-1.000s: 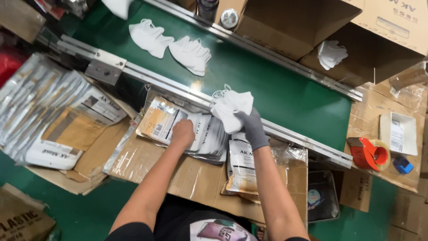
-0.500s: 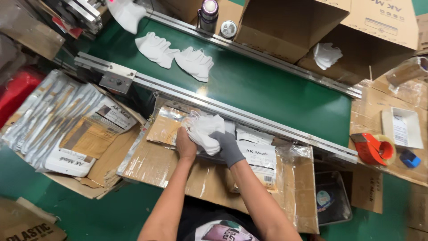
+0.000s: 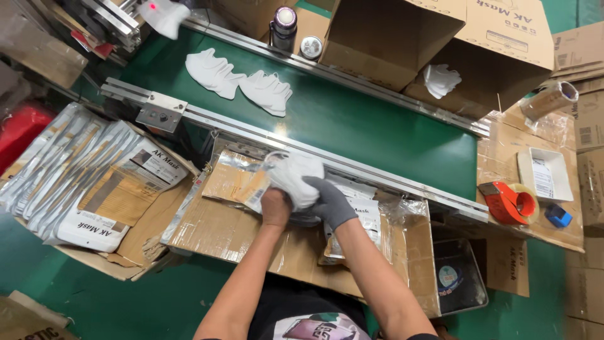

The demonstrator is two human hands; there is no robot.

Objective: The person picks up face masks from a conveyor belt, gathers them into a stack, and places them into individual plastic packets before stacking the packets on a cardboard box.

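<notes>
My bare left hand (image 3: 275, 206) and my grey-gloved right hand (image 3: 331, 203) meet over a cardboard work board (image 3: 220, 230). Together they grip a white face mask (image 3: 296, 177) that sits partly inside a clear, silver-edged pouch (image 3: 248, 182); the left hand holds the pouch, the right pushes on the mask. Under them lie more flat printed pouches (image 3: 368, 217). Two loose white masks (image 3: 217, 72) (image 3: 267, 91) rest on the green conveyor belt (image 3: 377, 129) beyond the metal rail.
A fanned stack of silver pouches (image 3: 75, 164) lies on the left. Open cardboard boxes (image 3: 440, 38) stand behind the belt, one with a mask (image 3: 440, 80) inside. A red tape dispenser (image 3: 511, 203), white tray (image 3: 544, 173) and tape roll (image 3: 548, 99) sit right.
The right hand carried the white mask from the belt side leftward to the left hand, and both hands now work it into a pouch. The two masks on the belt have moved along.
</notes>
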